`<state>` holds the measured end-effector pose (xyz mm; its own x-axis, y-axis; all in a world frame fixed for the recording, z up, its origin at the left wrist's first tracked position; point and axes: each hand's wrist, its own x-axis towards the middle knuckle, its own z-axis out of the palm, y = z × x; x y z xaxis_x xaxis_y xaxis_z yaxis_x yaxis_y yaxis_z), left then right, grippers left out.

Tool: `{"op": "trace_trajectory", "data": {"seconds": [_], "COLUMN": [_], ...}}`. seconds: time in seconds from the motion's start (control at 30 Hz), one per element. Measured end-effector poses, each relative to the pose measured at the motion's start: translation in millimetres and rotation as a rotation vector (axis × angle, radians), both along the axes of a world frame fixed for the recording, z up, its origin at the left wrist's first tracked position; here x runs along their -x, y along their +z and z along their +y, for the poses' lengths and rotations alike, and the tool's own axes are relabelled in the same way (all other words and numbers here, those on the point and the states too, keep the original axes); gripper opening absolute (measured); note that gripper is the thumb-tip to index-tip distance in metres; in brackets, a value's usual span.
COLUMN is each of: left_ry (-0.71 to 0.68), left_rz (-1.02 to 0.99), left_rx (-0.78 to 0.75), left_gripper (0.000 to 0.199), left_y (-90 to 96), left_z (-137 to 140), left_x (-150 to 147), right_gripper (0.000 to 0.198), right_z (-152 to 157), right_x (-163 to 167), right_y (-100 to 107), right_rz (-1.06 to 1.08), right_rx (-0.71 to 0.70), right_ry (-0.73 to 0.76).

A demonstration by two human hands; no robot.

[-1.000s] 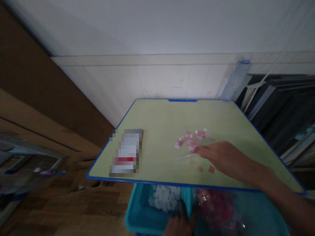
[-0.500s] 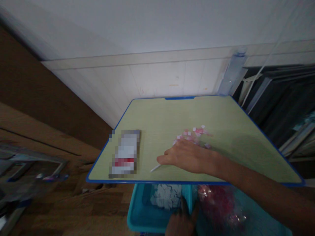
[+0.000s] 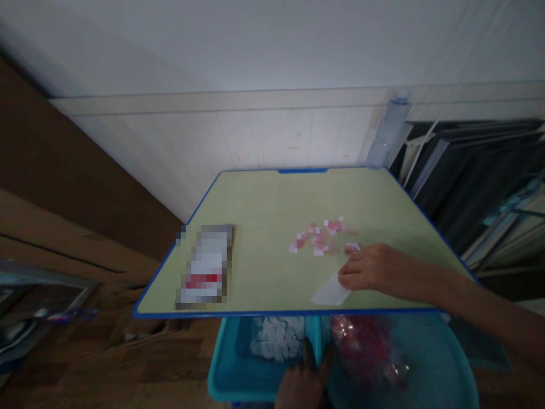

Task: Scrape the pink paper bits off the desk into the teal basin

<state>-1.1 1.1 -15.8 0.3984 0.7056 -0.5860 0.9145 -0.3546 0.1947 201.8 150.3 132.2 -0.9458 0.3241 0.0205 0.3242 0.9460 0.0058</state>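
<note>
On the worktop [image 3: 259, 199], near its front edge in the head view, my right hand [image 3: 371, 266] pinches a white slip [image 3: 330, 289], fingers curled over one end. It looks thin and light, probably limp and easily creased, so a flat pinch at an end should suit it. Pink-and-white pieces [image 3: 315, 240] lie just beyond. Below, my left hand [image 3: 300, 387] is at the teal bin [image 3: 216, 363], cut off by the frame; whether it grips anything I cannot tell. My fingers hide the slip's held end, and blur obscures its material.
</note>
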Motion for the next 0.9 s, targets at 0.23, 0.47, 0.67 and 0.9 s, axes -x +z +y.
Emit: {"op": "trace_trajectory", "data": {"seconds": [0.23,0.47,0.67,0.9], "left_ry": [0.038,0.053,0.03,0.034], "left_rz": [-0.01,-0.007,0.0,-0.028], "left_rx": [-0.072,-0.049,-0.033,-0.043], "left_gripper": [0.072,0.076,0.077,0.079], "left_y": [-9.4,-15.7,-13.3,-16.8], "left_z": [-2.0,-0.3,1.2,-0.8], "left_x": [-0.3,-0.1,0.9,1.0], "right_gripper": [0.03,0.032,0.045,0.041], "right_z": [2.6,5.7,-2.8,-7.5], "right_x": [-36.1,-78.3,-73.1,-83.1], "right_y": [24.2,19.1,2.9,10.8], "right_rz": [0.144,-0.081,-0.074,-0.01], "right_rx": [-0.039,0.035,-0.005,0.063], "right_ry": [-0.293,-0.58,-0.62,-0.604]}}
